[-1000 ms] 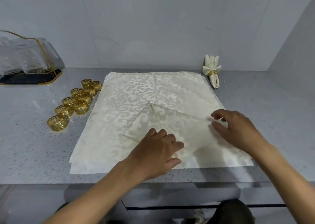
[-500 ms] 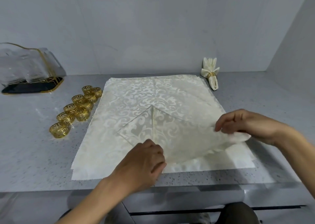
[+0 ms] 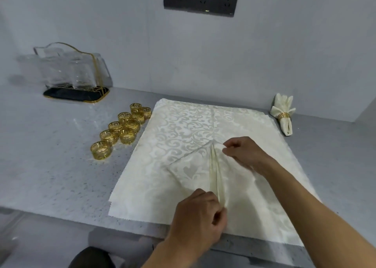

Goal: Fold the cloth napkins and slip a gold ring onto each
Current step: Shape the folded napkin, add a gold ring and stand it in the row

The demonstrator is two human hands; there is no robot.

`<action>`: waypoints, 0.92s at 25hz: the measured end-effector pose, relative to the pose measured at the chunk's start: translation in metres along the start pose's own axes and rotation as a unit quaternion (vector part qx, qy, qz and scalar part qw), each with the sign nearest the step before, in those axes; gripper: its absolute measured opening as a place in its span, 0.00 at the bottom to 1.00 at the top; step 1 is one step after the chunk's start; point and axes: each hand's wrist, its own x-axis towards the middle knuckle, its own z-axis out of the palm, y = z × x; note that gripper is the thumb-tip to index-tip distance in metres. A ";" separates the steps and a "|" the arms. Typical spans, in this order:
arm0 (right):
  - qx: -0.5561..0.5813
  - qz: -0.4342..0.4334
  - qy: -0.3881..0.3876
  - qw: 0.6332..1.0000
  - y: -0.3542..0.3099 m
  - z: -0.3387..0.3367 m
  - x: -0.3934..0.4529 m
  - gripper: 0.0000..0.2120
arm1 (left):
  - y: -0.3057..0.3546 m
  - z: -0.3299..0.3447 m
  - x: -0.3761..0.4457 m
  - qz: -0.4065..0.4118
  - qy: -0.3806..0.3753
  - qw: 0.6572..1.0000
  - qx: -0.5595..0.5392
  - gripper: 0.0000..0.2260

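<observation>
I have the top napkin (image 3: pixel 195 172) pleated down its middle now: half a second back it lay as a flat triangle on the stack of napkins (image 3: pixel 183 125), and my right hand was lifting its right corner. That corner has since been brought in toward the centre, so narrow upright folds run from the triangle's tip down to its near point, in the lower middle of the frame.

My left hand (image 3: pixel 200 214) is curled, thumb and fingers pinching the gathered near end of the pleats. My right hand (image 3: pixel 245 153) has moved up and in; its fingertips pinch the fabric just right of the tip, the other fingers loosely bent.

The left half of the triangle lies flat yet, so I judge the gathering about half done. It needs the same folding before the bundle is narrow enough for a ring.

The gold rings (image 3: pixel 124 129) wait in a cluster on the counter (image 3: pixel 50 166), left of the stack and untouched. One finished napkin (image 3: pixel 283 113), already ringed, lies at the far right near the wall. If my near pinch slips, the pleats will likely spring open.
</observation>
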 end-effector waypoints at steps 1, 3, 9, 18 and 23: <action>-0.002 -0.009 0.011 1.000 0.005 0.005 0.003 0.05 | 0.001 0.000 -0.001 -0.008 0.004 1.000 -0.002 0.11; -0.021 -0.030 0.046 0.998 0.012 0.011 0.008 0.09 | 0.001 0.001 -0.003 -0.008 0.005 1.000 0.006 0.05; -0.083 -0.082 0.067 0.991 0.019 0.020 0.012 0.10 | 0.002 0.004 -0.007 0.016 -0.023 1.000 0.006 0.03; -0.121 -0.121 0.257 0.951 0.002 0.003 -0.054 0.03 | -0.012 -0.032 0.012 -0.033 0.060 0.994 -0.083 0.07; -0.136 -0.024 0.189 0.972 0.031 0.042 -0.160 0.02 | -0.074 -0.054 0.041 -0.201 -0.094 0.975 -0.007 0.05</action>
